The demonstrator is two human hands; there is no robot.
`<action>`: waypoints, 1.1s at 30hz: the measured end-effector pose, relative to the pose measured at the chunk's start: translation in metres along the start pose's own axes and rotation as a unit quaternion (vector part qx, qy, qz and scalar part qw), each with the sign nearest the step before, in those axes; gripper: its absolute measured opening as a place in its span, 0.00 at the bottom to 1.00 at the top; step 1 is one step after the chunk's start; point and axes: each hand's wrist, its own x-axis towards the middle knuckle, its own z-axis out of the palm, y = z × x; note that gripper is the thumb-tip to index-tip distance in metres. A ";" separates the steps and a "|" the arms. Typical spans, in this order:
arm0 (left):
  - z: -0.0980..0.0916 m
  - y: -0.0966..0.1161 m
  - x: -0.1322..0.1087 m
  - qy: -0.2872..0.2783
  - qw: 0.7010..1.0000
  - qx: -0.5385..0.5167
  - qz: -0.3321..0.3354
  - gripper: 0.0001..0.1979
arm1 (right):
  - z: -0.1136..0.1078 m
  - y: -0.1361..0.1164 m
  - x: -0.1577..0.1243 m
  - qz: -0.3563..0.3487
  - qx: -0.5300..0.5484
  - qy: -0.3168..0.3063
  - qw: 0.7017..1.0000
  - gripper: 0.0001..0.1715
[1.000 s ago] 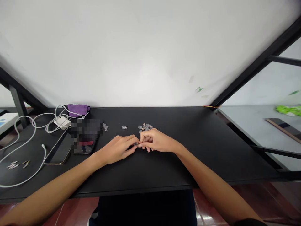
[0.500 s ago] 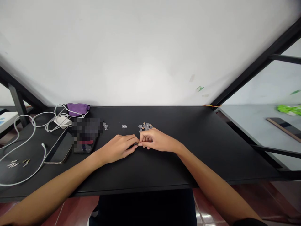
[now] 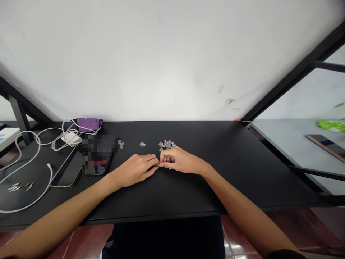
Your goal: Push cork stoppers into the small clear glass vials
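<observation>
My left hand [image 3: 138, 168] pinches a tiny clear object [image 3: 155, 165], apparently a small glass bottle, between thumb and index finger just above the tabletop. Its mouth end points at my right hand [image 3: 181, 160], whose thumb and index finger are pinched together against it. Whatever sits in that right pinch is hidden by the fingertips. Right behind the right hand lies a cluster of small clear glass bottles [image 3: 168, 144], some with tan corks. One more bottle [image 3: 142, 144] lies alone on its side, beyond my left fingers.
The black table [image 3: 237, 172] meets a white wall. To the left are small clear pieces [image 3: 121, 144], a dark phone [image 3: 97, 169], another phone [image 3: 68, 169], a white cable [image 3: 40, 144] with a charger [image 3: 71, 139], a purple pouch [image 3: 90, 124] and tiny metallic pieces [image 3: 14, 187].
Both hands stay in place, fingertips together. The small clear object between them has turned slightly and shows less. Nothing else on the table has moved.
</observation>
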 end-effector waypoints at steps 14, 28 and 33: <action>-0.002 0.002 0.001 -0.027 0.999 0.020 -0.003 0.09 | -0.001 0.005 0.000 -0.002 -0.060 0.007 0.998 0.07; -0.002 0.002 0.001 -0.031 0.999 0.035 0.008 0.10 | -0.003 -0.001 -0.002 0.013 -0.091 0.000 0.996 0.09; -0.003 0.004 0.002 -0.048 0.998 0.034 0.000 0.10 | -0.005 -0.003 -0.004 0.017 -0.118 -0.005 0.993 0.09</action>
